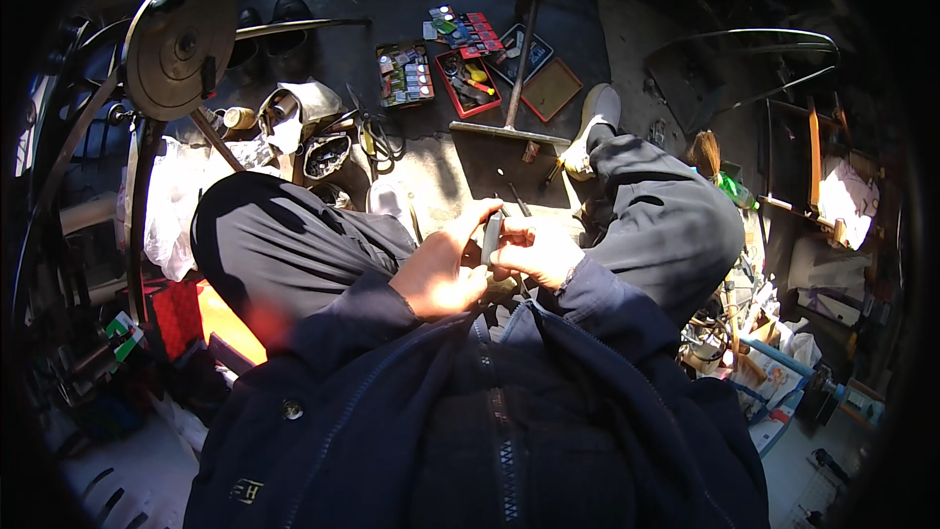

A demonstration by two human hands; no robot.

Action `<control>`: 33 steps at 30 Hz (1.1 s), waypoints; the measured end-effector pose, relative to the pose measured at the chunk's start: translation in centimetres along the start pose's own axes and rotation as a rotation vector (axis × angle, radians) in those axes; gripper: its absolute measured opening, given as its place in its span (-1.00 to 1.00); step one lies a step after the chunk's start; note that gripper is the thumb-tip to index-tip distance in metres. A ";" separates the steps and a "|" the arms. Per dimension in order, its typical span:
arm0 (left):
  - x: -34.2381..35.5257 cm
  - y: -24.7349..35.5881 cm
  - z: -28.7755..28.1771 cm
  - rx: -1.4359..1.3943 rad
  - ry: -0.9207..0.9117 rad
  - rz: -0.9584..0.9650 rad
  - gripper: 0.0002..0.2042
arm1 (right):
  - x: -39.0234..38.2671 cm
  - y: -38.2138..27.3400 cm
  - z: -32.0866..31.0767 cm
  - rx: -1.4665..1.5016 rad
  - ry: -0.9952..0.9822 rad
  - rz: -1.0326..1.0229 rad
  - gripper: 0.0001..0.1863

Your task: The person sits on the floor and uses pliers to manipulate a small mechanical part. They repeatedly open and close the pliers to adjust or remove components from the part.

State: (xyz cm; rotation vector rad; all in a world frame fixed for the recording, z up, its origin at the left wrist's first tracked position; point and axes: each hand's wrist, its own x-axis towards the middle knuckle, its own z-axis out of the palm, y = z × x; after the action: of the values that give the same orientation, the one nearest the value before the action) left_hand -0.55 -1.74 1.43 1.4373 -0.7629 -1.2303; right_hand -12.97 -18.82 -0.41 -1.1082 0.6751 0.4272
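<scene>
Both hands meet in front of my lap, between my spread knees. My left hand [446,269] is closed around the left side of a small dark grey, narrow block-like piece [492,238]. From the other side my right hand [537,251] pinches the same piece with thumb and bent fingers. The piece stands roughly lengthwise away from me; its exact kind does not show. Strong sunlight washes out part of the left palm. Just beyond the hands a thin dark rod-like tool [519,200] lies over the ground, partly hidden.
A T-shaped metal stand [510,129] lies ahead. Behind it are a red tray of tools [468,84], a box of small packets [405,75] and a brown-lined tray [551,90]. A large metal disc [180,45] stands far left. A straw brush [703,152] and green bottle [736,191] lie right.
</scene>
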 end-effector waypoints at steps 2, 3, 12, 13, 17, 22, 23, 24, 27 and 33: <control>0.0 -0.2 0.1 -0.044 -0.011 -0.013 -0.29 | 0.0 0.0 0.0 0.024 -0.015 0.008 -0.57; 0.0 -0.2 0.1 -0.070 -0.021 -0.019 -0.27 | 0.0 -0.1 0.0 0.025 0.000 0.033 -0.56; 0.1 -0.3 0.1 -0.142 -0.030 -0.036 -0.26 | -0.5 -1.0 0.2 -0.126 -0.031 -0.067 -0.39; 0.1 -0.4 0.2 -0.143 -0.016 -0.030 -0.28 | -0.4 -0.9 0.2 -0.145 -0.009 -0.076 -0.39; 0.1 -0.6 0.1 -0.153 0.002 -0.024 -0.28 | -0.2 -0.2 0.7 -0.090 0.046 -0.075 -0.40; 0.2 -0.9 0.0 -0.205 0.024 -0.040 -0.31 | 0.1 0.2 0.6 -0.072 0.035 -0.126 -0.38; 0.2 -1.0 0.0 -0.199 0.023 -0.050 -0.31 | 0.0 0.2 0.5 -0.038 0.020 -0.114 -0.36; 0.2 -1.0 0.0 -0.194 0.022 -0.059 -0.30 | -0.1 0.3 0.5 -0.048 0.011 -0.132 -0.39; 0.2 -1.1 0.1 -0.180 0.028 -0.071 -0.30 | -0.2 0.2 0.5 -0.069 0.019 -0.153 -0.49; 0.1 -0.6 0.1 -0.108 0.016 -0.057 -0.31 | -0.2 -0.1 0.1 -0.152 0.179 -0.101 -0.67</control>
State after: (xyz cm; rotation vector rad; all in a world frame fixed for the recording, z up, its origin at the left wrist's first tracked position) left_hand -0.67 -1.70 0.87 1.3869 -0.6389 -1.2832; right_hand -13.00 -18.72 -0.19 -1.3299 0.7485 0.2981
